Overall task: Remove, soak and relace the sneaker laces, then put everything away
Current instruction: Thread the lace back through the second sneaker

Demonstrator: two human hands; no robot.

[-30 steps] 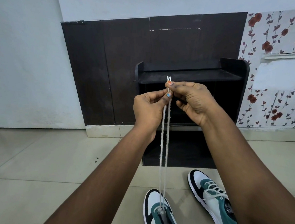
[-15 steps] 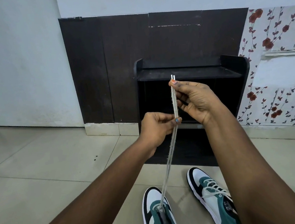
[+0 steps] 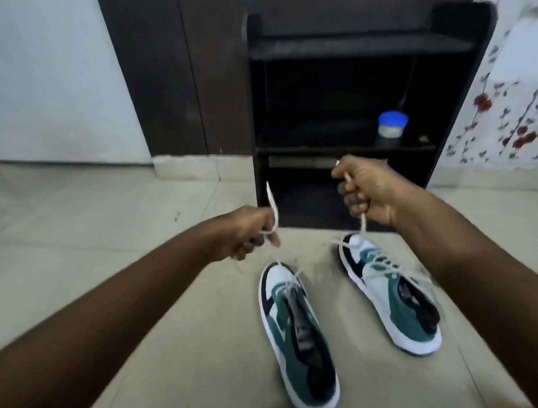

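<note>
Hands had parted since earlier: left hand [image 3: 250, 229] and right hand [image 3: 366, 193] each gripped one end of the lace [image 3: 273, 210]. Two sneakers [image 3: 299, 340] lay at 6 o'clock, one jar [image 3: 391, 124] at 1 o'clock.

The black shelf unit [image 3: 358, 45] stands against the dark wall panel; on its lower shelf sits a small blue-lidded container [image 3: 392, 124]; on the floor tiles in front of the shelf lie two green, white and black sneakers, the left sneaker [image 3: 297, 333] nearer the camera, the right sneaker [image 3: 394, 293] closer to the shelf and already laced; the left hand [image 3: 250, 231] and the right hand [image 3: 364, 190], apart in front of the shelf, each grip one end of the white lace [image 3: 273, 203] that runs down to the left sneaker.
</note>
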